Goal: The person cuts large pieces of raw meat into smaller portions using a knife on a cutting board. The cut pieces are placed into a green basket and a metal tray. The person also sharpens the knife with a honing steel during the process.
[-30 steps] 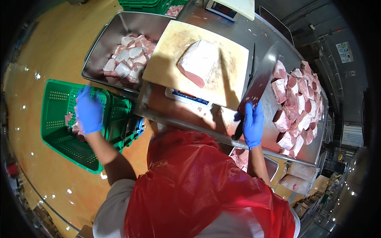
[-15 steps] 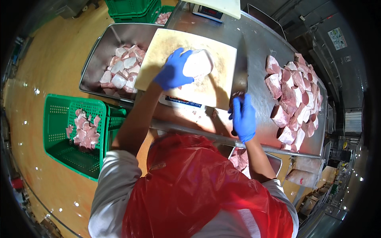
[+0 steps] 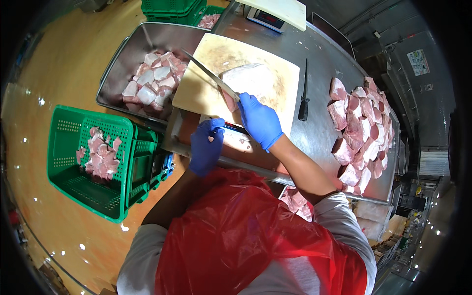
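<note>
My right hand (image 3: 259, 118), in a blue glove, is closed on a knife (image 3: 209, 70) whose long blade slants up-left across the cream cutting board (image 3: 194, 96). Under and beside the blade lies a pale block of meat (image 3: 250, 78) with a pink cut face. My left hand (image 3: 206, 147), also gloved, is drawn in by the board's front edge, below my right hand; its fingers are curled, and what they hold, if anything, I cannot make out. A scale (image 3: 241, 143) supports the board. A black-handled sharpening steel (image 3: 304, 98) lies to the right on the steel table (image 3: 280, 47).
Many meat chunks are piled right (image 3: 359, 132). A steel tub (image 3: 113, 83) of cut pieces sits left, a green crate (image 3: 66, 152) with scraps lower left. A second scale (image 3: 263, 22), topped with a board, and stacked green crates (image 3: 167, 9) stand behind.
My right hand has brought the knife from the table's right side over the meat. My left hand reached onto the meat, then pulled back toward me. The meat lies turned differently.
</note>
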Demonstrator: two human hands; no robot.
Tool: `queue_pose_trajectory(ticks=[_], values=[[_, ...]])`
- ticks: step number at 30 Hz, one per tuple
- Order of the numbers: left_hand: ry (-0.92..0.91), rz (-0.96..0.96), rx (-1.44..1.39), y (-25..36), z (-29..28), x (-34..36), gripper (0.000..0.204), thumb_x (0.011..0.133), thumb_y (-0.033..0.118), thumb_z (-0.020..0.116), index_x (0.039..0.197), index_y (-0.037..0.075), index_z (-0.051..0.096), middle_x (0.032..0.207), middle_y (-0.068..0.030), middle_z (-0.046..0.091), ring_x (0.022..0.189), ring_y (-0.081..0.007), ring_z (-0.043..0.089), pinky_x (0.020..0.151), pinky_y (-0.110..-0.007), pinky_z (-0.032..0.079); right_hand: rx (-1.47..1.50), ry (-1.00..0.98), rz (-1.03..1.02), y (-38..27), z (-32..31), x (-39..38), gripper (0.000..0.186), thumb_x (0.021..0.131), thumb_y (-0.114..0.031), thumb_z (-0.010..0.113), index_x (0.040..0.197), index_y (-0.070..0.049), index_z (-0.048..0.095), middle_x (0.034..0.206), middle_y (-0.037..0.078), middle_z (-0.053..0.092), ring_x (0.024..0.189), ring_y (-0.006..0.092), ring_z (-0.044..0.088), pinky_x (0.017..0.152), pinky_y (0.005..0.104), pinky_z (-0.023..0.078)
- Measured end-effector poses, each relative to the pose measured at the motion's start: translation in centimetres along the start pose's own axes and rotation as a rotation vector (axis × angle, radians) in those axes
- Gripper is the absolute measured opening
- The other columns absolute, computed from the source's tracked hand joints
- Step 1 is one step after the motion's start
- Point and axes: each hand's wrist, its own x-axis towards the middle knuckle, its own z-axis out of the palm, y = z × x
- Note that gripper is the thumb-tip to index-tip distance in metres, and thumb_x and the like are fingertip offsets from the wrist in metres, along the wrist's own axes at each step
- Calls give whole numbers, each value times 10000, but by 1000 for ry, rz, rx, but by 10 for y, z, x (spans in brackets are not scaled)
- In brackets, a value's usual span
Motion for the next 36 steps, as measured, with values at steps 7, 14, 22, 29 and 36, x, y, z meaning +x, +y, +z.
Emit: queue_pose_trajectory(ticks=[7, 14, 22, 29, 36], values=[[221, -1, 27, -6, -16, 1, 173, 897, 62, 659, 1056, 34, 722, 941, -116, 709, 792, -193, 667, 720, -336, 527, -121, -450, 202, 48, -43, -92, 279, 971, -121, 500, 1250, -119, 489, 1065, 219, 667, 894, 423, 703, 745, 507, 574], [180, 410, 349, -12, 6, 23, 261, 898, 144, 701, 1144, 63, 673, 1023, -137, 672, 891, -322, 684, 764, -407, 558, -248, -387, 172, 81, -102, -160, 174, 951, -118, 556, 1109, -102, 485, 965, 205, 639, 734, 414, 680, 609, 506, 550], [-34, 349, 487, -4, 41, 48, 234, 867, 135, 709, 1074, 47, 646, 1098, -166, 608, 1005, -359, 610, 863, -464, 527, 27, 8, 191, 8, -45, -73, 205, 929, -104, 580, 1119, -91, 505, 993, 187, 641, 784, 431, 661, 667, 514, 549], [0, 528, 344, -17, 32, 39, 206, 825, 61, 734, 1014, 8, 670, 1040, -159, 648, 911, -359, 647, 803, -427, 548, -37, -182, 53, -9, -28, -12, 299, 961, -143, 543, 1254, -100, 502, 1006, 185, 687, 858, 369, 718, 692, 476, 579], [-56, 880, 491, -27, 22, 50, 74, 845, 60, 698, 912, 30, 685, 960, -136, 685, 936, -331, 662, 777, -423, 547, -176, -428, 132, 39, -55, -73, 315, 965, -120, 519, 1279, -120, 497, 985, 207, 694, 827, 387, 723, 681, 484, 583]])
